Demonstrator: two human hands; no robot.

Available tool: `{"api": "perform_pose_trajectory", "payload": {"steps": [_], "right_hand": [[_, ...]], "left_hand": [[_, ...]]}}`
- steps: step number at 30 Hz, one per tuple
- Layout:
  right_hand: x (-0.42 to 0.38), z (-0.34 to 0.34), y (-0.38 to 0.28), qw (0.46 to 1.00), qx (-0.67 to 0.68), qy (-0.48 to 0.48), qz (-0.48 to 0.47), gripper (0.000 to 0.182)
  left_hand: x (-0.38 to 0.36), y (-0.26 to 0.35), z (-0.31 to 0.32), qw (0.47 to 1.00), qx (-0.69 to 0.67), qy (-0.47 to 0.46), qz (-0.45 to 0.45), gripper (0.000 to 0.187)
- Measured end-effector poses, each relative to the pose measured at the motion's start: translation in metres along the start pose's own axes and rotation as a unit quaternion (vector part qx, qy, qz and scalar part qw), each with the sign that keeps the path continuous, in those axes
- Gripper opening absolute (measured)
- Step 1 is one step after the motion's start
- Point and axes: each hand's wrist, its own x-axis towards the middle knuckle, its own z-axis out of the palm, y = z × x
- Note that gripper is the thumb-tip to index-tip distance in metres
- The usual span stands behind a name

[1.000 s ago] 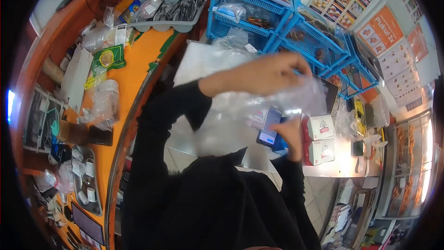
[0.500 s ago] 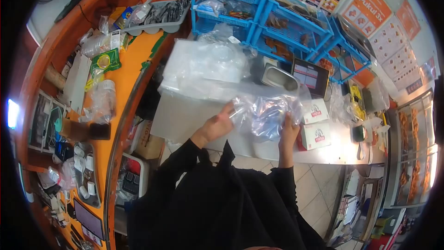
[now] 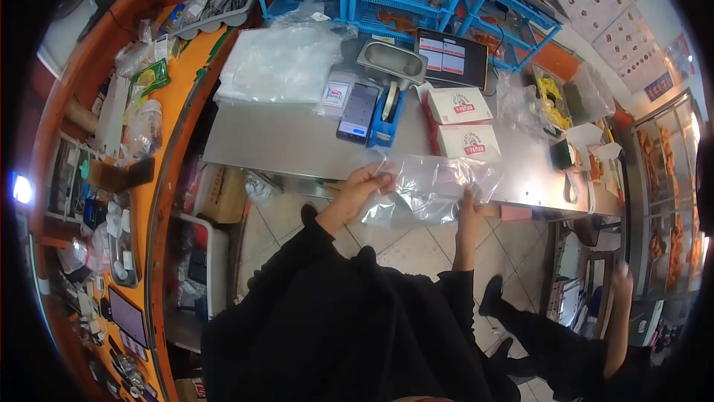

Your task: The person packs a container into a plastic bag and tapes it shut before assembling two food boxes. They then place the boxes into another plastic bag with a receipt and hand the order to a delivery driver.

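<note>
A clear plastic bag (image 3: 430, 188) is stretched between my two hands, just off the front edge of the steel counter (image 3: 275, 138). My left hand (image 3: 358, 192) pinches its left end, thumb and fingers closed. At the other end, my right hand (image 3: 468, 216) grips the bag with the thumb on top. Light glints on the creased film, and I can make out nothing inside it. Behind the bag on the counter are a smartphone (image 3: 358, 112), a blue tape dispenser (image 3: 387, 118) and two white-and-red food boxes (image 3: 467, 143).
A stack of clear bags (image 3: 279, 63) lies at the counter's back left. A metal tray (image 3: 392, 60) and a tablet (image 3: 451, 60) stand before blue racks (image 3: 405, 0). Another person's arm (image 3: 619, 313) shows at lower right. An orange counter (image 3: 178, 104) runs along the left.
My hands have brought the bag back toward me, uncovering the phone and tape dispenser. The view has shifted, and another person's arm and legs have appeared at the right.
</note>
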Motion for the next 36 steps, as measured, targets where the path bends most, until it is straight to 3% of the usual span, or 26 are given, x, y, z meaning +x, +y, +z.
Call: {"api": "perform_pose_trajectory", "payload": {"steps": [1,3,4,6,7,9,11,12,14,16,17,18,19,21,24,26,27,28,29,30,32,33,34,35,36], "right_hand": [[0.008,-0.007,0.018,1.000,0.000,-0.002,0.001,0.030],[0.019,-0.010,0.044,0.967,-0.089,0.066,-0.228,0.048],[0.015,-0.013,0.044,0.967,-0.088,0.064,-0.230,0.048],[-0.004,-0.012,0.034,0.879,-0.269,0.274,-0.283,0.059],[-0.011,-0.007,0.024,0.881,-0.214,0.257,-0.336,0.055],[-0.025,0.000,0.012,0.873,-0.198,0.106,-0.434,0.037],[-0.034,0.011,0.004,0.901,-0.240,-0.168,-0.320,0.027],[-0.032,0.017,0.006,0.900,-0.241,-0.169,-0.322,0.027],[-0.025,0.026,0.014,0.898,-0.173,-0.349,-0.203,0.020],[-0.010,0.014,0.013,0.832,-0.274,-0.328,-0.353,0.018],[0.025,-0.026,0.016,0.827,-0.354,-0.170,-0.402,0.016],[0.052,-0.060,0.014,0.864,-0.354,-0.123,-0.335,0.016],[0.054,-0.071,0.010,0.851,-0.370,-0.100,-0.359,0.016],[0.056,-0.072,-0.004,0.834,-0.387,-0.078,-0.386,0.016],[0.051,-0.066,-0.009,0.820,-0.388,-0.032,-0.419,0.015],[0.059,-0.069,-0.004,0.819,-0.381,-0.029,-0.427,0.014],[0.077,-0.084,0.015,0.858,-0.317,0.013,-0.404,0.016],[0.076,-0.089,0.020,0.859,-0.317,0.012,-0.402,0.016],[0.076,-0.093,0.024,0.893,-0.297,-0.023,-0.336,0.019],[0.077,-0.094,0.024,0.920,-0.276,-0.059,-0.271,0.022],[0.071,-0.083,0.033,0.940,-0.214,-0.065,-0.259,0.027],[0.069,-0.078,0.037,0.930,-0.256,-0.060,-0.257,0.029],[0.059,-0.069,0.031,0.917,-0.299,-0.057,-0.256,0.032],[0.047,-0.060,0.022,0.927,-0.314,-0.077,-0.190,0.036],[0.033,-0.050,0.013,0.951,-0.225,-0.148,-0.155,0.037]], "left_hand": [[0.001,-0.013,-0.003,1.000,0.022,0.020,-0.004,0.016],[0.001,-0.027,0.001,0.994,0.078,0.077,0.005,0.018],[0.002,-0.033,0.002,0.982,0.131,0.132,0.015,0.019],[0.005,-0.050,0.001,0.986,0.115,0.113,0.042,0.022],[0.004,-0.053,0.004,0.989,0.100,0.095,0.061,0.026],[-0.001,-0.053,0.015,0.987,0.129,0.082,0.041,0.028],[-0.001,-0.061,0.023,0.985,0.156,0.066,0.024,0.030],[-0.002,-0.069,0.027,0.975,0.218,0.026,0.026,0.031],[-0.001,-0.079,0.026,0.961,0.276,-0.012,0.032,0.031],[-0.006,-0.068,0.030,0.939,0.336,0.064,0.029,0.029],[-0.014,-0.027,0.018,0.972,0.190,0.113,0.073,0.028],[-0.024,0.011,0.007,0.980,0.042,0.156,0.112,0.027],[-0.029,0.012,0.013,0.980,0.036,0.161,0.113,0.027],[-0.032,0.008,0.022,0.911,0.329,0.115,0.221,0.018],[-0.023,0.013,0.022,0.944,0.220,0.169,0.181,0.017],[-0.027,0.013,0.009,0.926,0.279,0.152,0.203,0.019],[-0.033,0.019,0.004,0.962,0.084,0.175,0.194,0.020],[-0.038,0.026,0.004,0.960,-0.112,0.189,0.175,0.021],[-0.039,0.029,0.013,0.949,-0.180,0.228,0.124,0.028],[-0.040,0.027,0.013,0.948,-0.182,0.229,0.127,0.028],[-0.045,0.018,0.013,0.971,0.048,0.185,0.145,0.030],[-0.046,0.016,0.018,0.971,0.048,0.185,0.146,0.030],[-0.044,0.013,0.028,0.948,0.180,0.152,0.212,0.031],[-0.043,0.009,0.036,0.903,0.309,0.118,0.274,0.032],[-0.042,0.003,0.040,0.911,0.348,0.095,0.198,0.030]]}}
